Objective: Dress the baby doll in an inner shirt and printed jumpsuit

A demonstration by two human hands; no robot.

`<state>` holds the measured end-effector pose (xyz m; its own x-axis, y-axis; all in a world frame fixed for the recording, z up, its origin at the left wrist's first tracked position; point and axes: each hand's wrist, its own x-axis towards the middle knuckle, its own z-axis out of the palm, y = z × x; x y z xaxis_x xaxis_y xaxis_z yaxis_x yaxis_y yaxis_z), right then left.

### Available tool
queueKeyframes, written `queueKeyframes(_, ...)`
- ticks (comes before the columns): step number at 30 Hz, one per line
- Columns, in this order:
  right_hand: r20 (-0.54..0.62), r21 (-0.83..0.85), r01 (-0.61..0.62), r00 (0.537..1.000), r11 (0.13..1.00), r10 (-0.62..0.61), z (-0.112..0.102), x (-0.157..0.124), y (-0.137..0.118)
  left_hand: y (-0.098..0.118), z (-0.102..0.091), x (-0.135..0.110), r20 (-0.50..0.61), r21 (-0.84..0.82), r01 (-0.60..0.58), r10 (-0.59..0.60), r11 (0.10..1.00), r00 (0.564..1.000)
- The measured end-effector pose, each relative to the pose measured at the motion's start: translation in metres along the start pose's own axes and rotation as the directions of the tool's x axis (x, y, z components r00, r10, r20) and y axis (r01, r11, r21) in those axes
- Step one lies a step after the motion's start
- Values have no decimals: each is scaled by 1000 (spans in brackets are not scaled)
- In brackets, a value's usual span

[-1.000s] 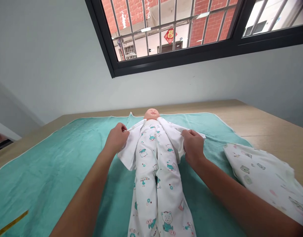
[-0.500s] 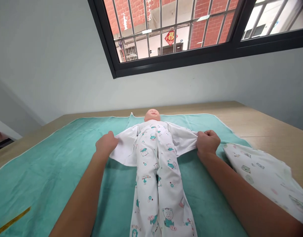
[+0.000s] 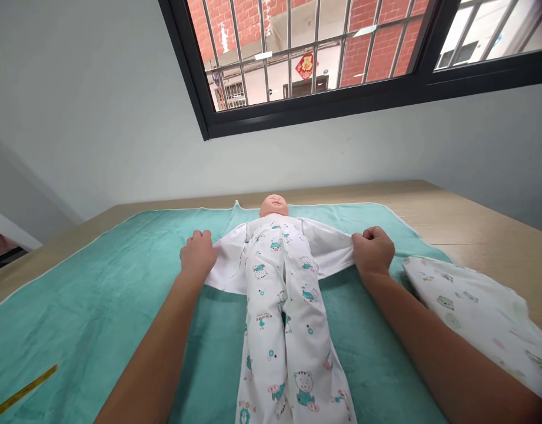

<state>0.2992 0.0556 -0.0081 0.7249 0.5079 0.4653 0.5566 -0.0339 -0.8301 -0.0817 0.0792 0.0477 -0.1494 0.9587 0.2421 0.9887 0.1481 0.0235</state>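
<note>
A baby doll (image 3: pixel 273 205) lies on its back on a teal towel (image 3: pixel 98 294), dressed in white printed trousers (image 3: pixel 282 306). Under its body a white garment (image 3: pixel 326 250) is spread open to both sides. My left hand (image 3: pixel 197 254) is closed on the garment's left flap and holds it down on the towel. My right hand (image 3: pixel 373 249) is a fist gripping the right flap, pulled out sideways.
The towel covers a wooden table (image 3: pixel 465 229) set against a grey wall under a barred window (image 3: pixel 323 53). A folded printed cloth (image 3: pixel 478 318) lies at the right edge. A yellow tape strip (image 3: pixel 19 393) shows at the bottom left.
Both hands have drawn the garment flaps off the doll's chest and out to the sides, laying the garment open; since half a second ago the left hand has shifted slightly inward.
</note>
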Motion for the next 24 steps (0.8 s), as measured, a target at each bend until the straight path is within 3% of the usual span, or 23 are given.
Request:
queueKeyframes(2, -25, -72, 193, 981, 979, -195, -2, -3, -7, 16, 0, -5, -188, -64, -146, 131, 987, 973)
queueKeyframes(3, -28, -117, 307, 950, 945, -312, -3, -6, -12, 25, 1, -8, -263, -112, -232, 196, 966, 945)
queueKeyframes(5, 32, -196, 525, 848, 828, -530, -6, -12, -22, 42, 5, -13, -366, -215, -401, 308, 890, 878)
queueKeyframes(7, 150, -234, 670, 741, 704, -655, -8, -20, -31, 56, 12, -19, -413, -298, -519, 381, 801, 827)
queueKeyframes(9, 277, -228, 753, 658, 617, -700, -7, -29, -37, 63, 21, -23, -427, -369, -569, 410, 735, 806)
queueKeyframes(14, 571, -122, 825, 513, 551, -641, 7, -39, -25, 57, 40, -23, -384, -512, -530, 372, 675, 845)
queueKeyframes(17, 638, -142, 821, 503, 553, -583, 15, -39, -11, 49, 52, -18, -367, -487, -555, 419, 675, 831)
queueKeyframes(24, 662, -245, 777, 571, 579, -486, 17, -35, 1, 36, 70, -11, -300, -315, -566, 487, 762, 821)
